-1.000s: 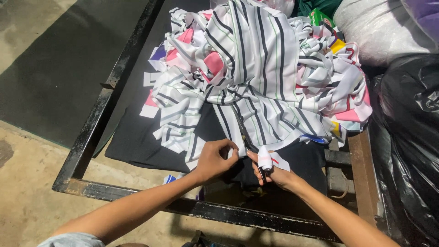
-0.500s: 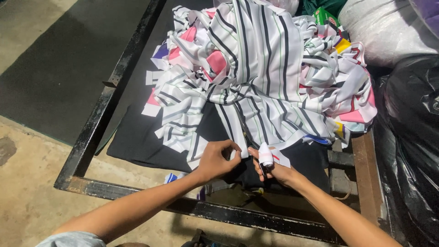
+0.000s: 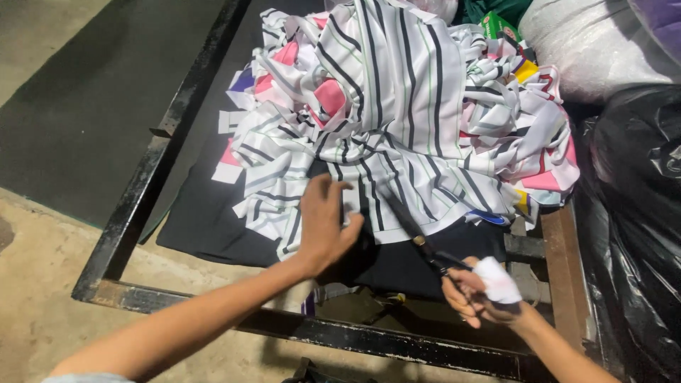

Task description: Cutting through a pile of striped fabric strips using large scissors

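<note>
Scissors [image 3: 418, 241], gripped in the bandaged right hand [image 3: 479, 294], now point up into the striped cloth [image 3: 397, 120]; the left hand [image 3: 323, 223] has let go, fingers spread over its edge.

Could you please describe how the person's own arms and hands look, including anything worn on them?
Both forearms are bare, with no watch, bracelet or glove in view. The left hand wears nothing. The right hand has a white cloth wrap bound around a finger or thumb. A pale light-blue sleeve edge shows at the left upper arm.
</note>
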